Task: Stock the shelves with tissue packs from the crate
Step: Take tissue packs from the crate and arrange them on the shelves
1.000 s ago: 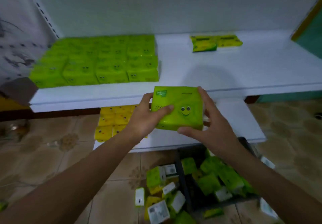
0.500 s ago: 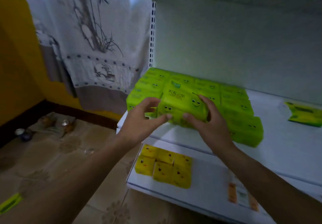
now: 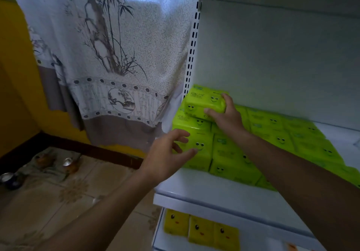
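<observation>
Far left at floor level, small metallic items (image 3: 67,163) lie on a crumpled cloth (image 3: 48,167), too blurred to identify; the yellow tissue packs (image 3: 200,229) on the lower shelf are cut off by the frame edge, and the green stack (image 3: 292,133) is partly hidden behind the right forearm. Setting: yellow wall (image 3: 15,55), bamboo-print curtain (image 3: 116,55), tiled floor (image 3: 58,202), white shelf (image 3: 194,190) with slotted upright (image 3: 191,51). The left grip (image 3: 165,153) is spread and holds nothing, at the stack's front-left pack with contact unclear; the right grip (image 3: 226,116) curls round one green tissue pack (image 3: 202,102), a glossy lime wrapper with printed smiley faces, atop the stack's back-left corner.
</observation>
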